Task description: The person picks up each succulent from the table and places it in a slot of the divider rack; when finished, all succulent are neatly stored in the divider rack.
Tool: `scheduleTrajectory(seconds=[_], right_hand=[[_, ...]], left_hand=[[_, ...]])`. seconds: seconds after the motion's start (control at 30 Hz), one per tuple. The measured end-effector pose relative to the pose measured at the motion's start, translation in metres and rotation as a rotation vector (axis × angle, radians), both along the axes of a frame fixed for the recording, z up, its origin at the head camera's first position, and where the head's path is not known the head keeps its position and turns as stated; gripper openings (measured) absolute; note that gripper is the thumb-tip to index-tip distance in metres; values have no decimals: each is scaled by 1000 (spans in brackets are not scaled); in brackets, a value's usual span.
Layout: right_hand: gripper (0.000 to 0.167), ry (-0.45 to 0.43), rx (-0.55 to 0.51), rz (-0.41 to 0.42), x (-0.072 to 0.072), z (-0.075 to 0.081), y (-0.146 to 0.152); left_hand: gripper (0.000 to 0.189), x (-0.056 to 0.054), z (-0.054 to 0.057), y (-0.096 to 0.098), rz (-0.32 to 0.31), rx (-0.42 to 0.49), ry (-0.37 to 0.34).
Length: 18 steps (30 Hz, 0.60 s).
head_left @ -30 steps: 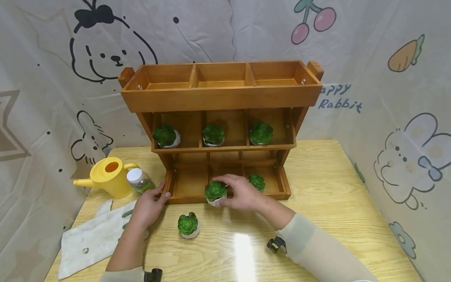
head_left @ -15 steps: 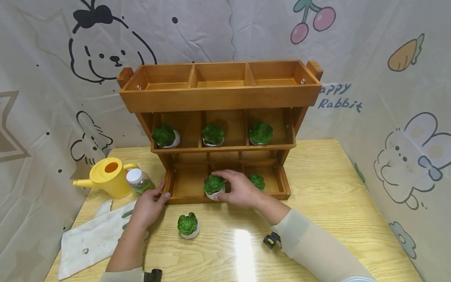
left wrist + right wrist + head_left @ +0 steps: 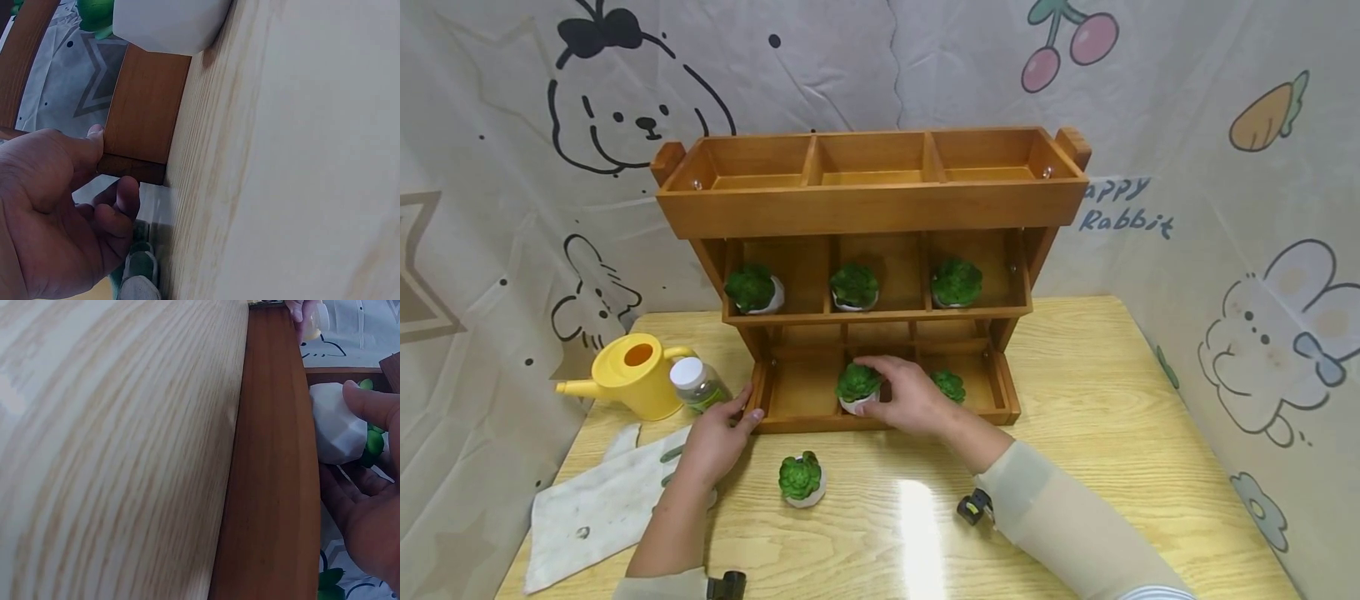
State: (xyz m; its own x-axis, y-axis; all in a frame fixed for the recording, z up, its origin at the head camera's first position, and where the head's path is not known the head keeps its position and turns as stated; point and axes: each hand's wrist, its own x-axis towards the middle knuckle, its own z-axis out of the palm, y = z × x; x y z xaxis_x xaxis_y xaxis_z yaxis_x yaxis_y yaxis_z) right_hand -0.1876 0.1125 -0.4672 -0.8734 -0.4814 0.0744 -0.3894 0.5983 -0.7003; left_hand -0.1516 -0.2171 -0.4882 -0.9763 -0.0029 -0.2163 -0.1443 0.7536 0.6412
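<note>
A three-tier wooden plant stand (image 3: 872, 212) faces me. My right hand (image 3: 913, 400) holds a small artificial succulent in a white faceted pot (image 3: 857, 383), low over the middle compartment of the bottom tier. The right wrist view shows the thumb against the white pot (image 3: 339, 428), with fingers on its other side. At the bottom tier's left front corner, my left hand (image 3: 715, 442) grips the wood, thumb on the front face (image 3: 147, 106). Another potted succulent (image 3: 801, 481) stands on the table before the stand. One more succulent (image 3: 949, 386) sits in the bottom right compartment.
The middle tier holds a left succulent (image 3: 752, 289), a centre one (image 3: 854, 287) and a right one (image 3: 957, 283). Left of the stand are a yellow watering can (image 3: 636, 375), a white-capped jar (image 3: 696, 383) and a pale cloth glove (image 3: 595, 508) with green marks.
My right hand has carried the succulent slightly back, from over the bottom tier's front rim into its middle compartment. My left hand has stayed at the corner.
</note>
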Motion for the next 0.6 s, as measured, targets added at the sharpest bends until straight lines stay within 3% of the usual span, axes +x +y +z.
scheduleTrajectory(seconds=[0.6], right_hand=[[70, -17, 76, -12, -4, -11, -2]], left_hand=[[62, -1, -2, -1, -5, -5, 4]])
